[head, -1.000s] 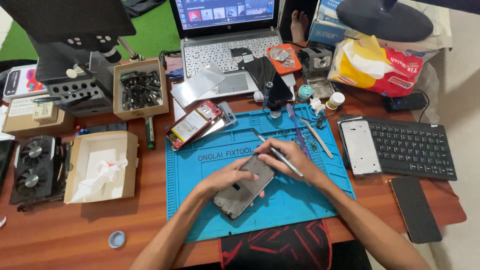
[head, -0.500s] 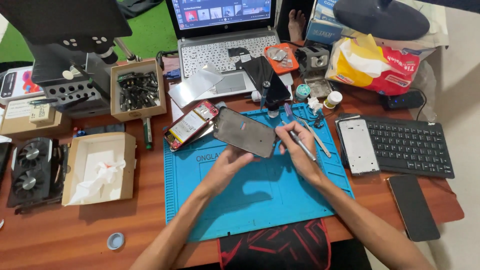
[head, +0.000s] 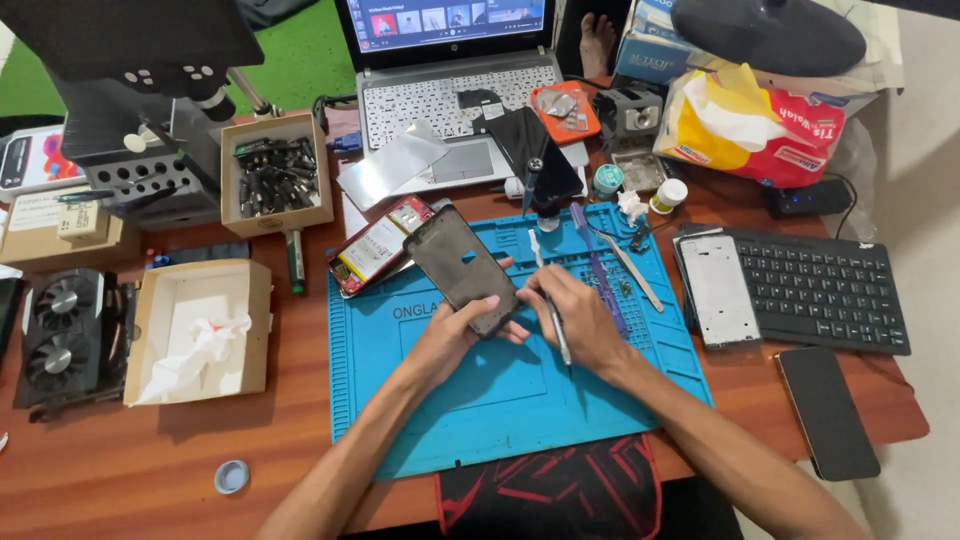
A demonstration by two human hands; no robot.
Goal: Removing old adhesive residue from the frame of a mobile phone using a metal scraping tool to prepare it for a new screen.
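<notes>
Left grip: my left hand (head: 455,335) is closed on the near end of the phone panel (head: 462,268), thumb on top near its lower edge, fingers underneath.
Right grip: my right hand (head: 578,318) is curled around a thin tool (head: 552,305), which lies across my fingers; its tip points to 12 o'clock. The fingertips meet the panel's near corner.
Panel: dark and flat, tilted with its far end toward 11 o'clock, held over the upper middle of the blue mat (head: 500,380). Its far end overlaps the opened phone (head: 378,246) lying at 10 o'clock.
Change, half a second: the panel has swung; before it lay almost crosswise between my hands, now it runs lengthwise away from me. My left hand has slid to its near end.
Change, one second: then the panel was low on the mat, close to me at 6 o'clock; it now sits higher and further off.
Right of me: tweezers (head: 628,262) rest on the mat at 1 o'clock; a silver frame (head: 722,290) lies at 3 o'clock, touching the keyboard (head: 825,288).
Far side: the laptop (head: 455,95) stands at 12 o'clock, unmoved.
Left side: a box of bits (head: 275,172) sits at 10 o'clock on the worktop (head: 150,450).
</notes>
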